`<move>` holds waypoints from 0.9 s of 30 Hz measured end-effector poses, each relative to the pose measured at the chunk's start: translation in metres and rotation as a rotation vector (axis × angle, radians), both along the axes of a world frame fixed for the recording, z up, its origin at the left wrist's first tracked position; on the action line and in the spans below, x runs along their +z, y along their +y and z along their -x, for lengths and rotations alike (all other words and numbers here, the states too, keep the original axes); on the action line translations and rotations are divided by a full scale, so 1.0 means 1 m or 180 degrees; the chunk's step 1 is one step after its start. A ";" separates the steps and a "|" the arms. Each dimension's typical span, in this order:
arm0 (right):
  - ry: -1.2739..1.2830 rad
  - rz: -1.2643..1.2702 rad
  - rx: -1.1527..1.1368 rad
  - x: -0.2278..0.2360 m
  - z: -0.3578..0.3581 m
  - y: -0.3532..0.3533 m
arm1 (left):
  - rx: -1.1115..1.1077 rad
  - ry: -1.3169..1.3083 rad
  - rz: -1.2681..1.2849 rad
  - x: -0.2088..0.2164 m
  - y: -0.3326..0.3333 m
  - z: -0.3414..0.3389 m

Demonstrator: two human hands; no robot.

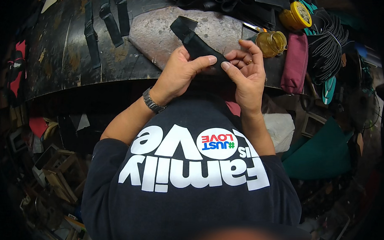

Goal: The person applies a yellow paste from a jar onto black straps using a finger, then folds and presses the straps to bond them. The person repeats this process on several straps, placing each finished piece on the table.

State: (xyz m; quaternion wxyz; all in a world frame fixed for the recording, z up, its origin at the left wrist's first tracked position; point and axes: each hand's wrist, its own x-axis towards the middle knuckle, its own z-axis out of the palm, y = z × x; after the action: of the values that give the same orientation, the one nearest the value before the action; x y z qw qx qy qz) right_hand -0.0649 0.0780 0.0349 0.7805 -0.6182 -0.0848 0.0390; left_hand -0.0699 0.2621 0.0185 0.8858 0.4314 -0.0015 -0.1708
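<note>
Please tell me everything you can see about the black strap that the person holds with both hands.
The black strap is a long, flat, matte strip, perhaps leather or fabric. Its far end is folded over and points away to the upper left, above a grey stone slab. The left hand and the right hand pinch its near end between thumbs and fingers, which hide that end. It looks raised off the slab.

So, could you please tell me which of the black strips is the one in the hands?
The wide black strip over the grey stone slab, pinched by both hands; the narrower strips lie loose on the dark bench at left.
</note>
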 end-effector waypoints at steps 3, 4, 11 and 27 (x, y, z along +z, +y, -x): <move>-0.0139 0.0493 -0.0053 -0.002 -0.001 -0.002 | 0.0259 -0.0025 0.0180 -0.001 -0.003 0.000; -0.0151 0.0673 -0.0071 -0.002 -0.001 -0.003 | 0.0368 -0.0036 0.0242 -0.002 -0.004 0.000; -0.0417 0.0763 -0.0102 0.002 -0.001 0.000 | 0.0421 -0.0184 -0.0039 -0.004 -0.004 0.001; -0.1718 0.2111 -0.0393 0.008 -0.006 -0.006 | 0.0218 -0.0007 0.0016 0.003 0.000 0.003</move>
State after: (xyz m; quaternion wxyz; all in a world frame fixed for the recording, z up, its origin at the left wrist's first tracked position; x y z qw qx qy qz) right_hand -0.0590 0.0715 0.0426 0.4902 -0.8275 -0.2317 -0.1457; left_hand -0.0730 0.2622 0.0217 0.8922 0.4292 0.0119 -0.1399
